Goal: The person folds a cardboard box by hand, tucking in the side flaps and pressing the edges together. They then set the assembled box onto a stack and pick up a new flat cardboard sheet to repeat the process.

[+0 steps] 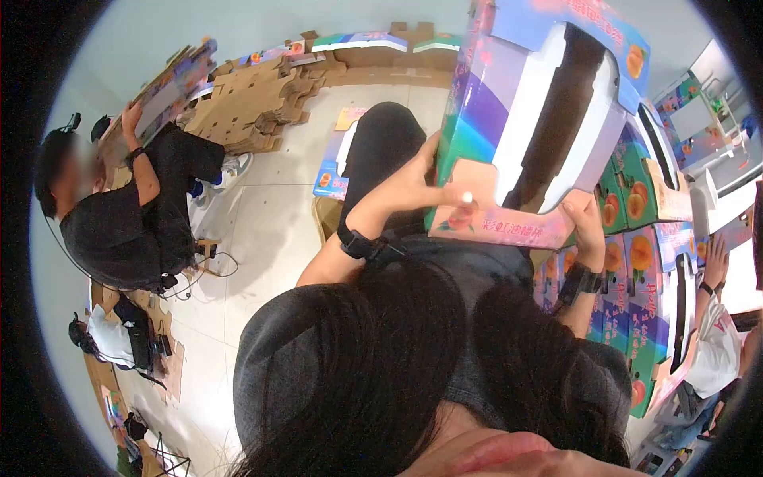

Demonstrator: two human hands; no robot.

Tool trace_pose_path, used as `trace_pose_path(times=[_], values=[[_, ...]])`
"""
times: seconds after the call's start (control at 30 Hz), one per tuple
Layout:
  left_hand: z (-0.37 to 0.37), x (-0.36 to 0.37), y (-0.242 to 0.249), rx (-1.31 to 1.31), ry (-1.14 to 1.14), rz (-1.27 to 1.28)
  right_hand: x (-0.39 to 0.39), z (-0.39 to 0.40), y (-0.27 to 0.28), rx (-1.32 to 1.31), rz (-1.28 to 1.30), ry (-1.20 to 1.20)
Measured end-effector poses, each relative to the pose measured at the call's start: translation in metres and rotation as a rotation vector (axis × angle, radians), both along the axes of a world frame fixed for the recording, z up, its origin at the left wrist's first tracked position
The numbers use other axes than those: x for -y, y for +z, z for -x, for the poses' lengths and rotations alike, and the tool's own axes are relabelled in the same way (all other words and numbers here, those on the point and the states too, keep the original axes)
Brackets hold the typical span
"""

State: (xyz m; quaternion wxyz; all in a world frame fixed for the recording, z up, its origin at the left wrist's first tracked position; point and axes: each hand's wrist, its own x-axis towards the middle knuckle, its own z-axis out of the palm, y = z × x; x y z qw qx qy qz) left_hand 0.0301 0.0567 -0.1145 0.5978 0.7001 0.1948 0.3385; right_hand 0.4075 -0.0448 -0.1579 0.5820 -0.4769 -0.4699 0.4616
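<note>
A colourful printed cardboard fruit box (493, 226) is held up in front of my body, tilted, over my knee. Its near pink flap carries Chinese lettering and a peach picture. White flaps flank a long opening with dark brown showing inside. My left hand (409, 191) grips the box's near left corner, thumb across the pink flap and the other fingers partly hidden behind its side. At the near right corner my right hand (586, 222) is closed on the edge. Both wrists wear black bands.
Stacked printed fruit boxes (640, 254) stand close on my right. Flat brown cardboard sheets (238, 103) pile up ahead to the left. Another printed box piece (334, 175) is beside my knee. A seated person (119, 222) at left handles a carton; other people are farther off.
</note>
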Motion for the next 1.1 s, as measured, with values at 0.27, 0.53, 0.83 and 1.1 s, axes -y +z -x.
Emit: trace_pose_path(times=[0.27, 0.53, 0.83, 1.1], values=[[-0.008, -0.003, -0.016, 0.153, 0.068, 0.119, -0.001, -0.002, -0.008, 0.022, 0.021, -0.011], [-0.01, 0.003, -0.012, 0.209, 0.086, 0.18, -0.003, 0.004, -0.002, -0.008, 0.023, -0.013], [-0.006, -0.006, -0.031, 0.233, 0.169, 0.232, -0.002, 0.007, -0.001, 0.082, -0.007, -0.022], [-0.009, 0.007, -0.023, 0.325, 0.225, 0.274, -0.005, 0.04, 0.031, 0.465, -0.346, -0.285]])
